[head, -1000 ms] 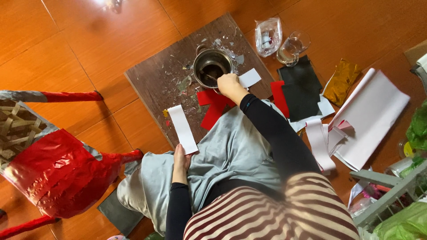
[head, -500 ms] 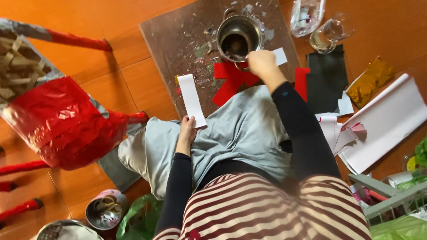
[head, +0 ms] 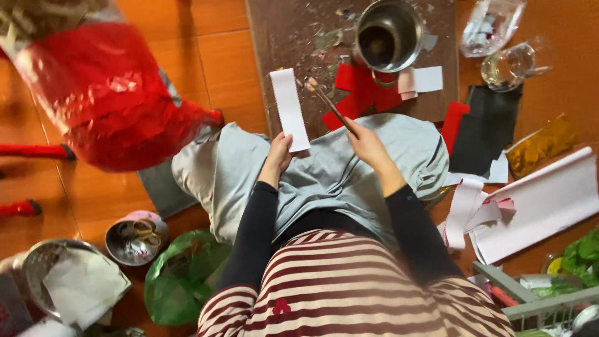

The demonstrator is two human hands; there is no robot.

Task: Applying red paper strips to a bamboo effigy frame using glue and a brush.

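Left hand (head: 279,151) pinches a white paper strip (head: 289,109) by its lower end, held over the knee. Right hand (head: 367,142) is closed on a thin brush (head: 326,102), bristles near the strip's top edge. Looks like the gluing step; coating needs a steady strip. Metal pot (head: 388,34), red paper pieces (head: 362,90) on scuffed brown board (head: 293,37).
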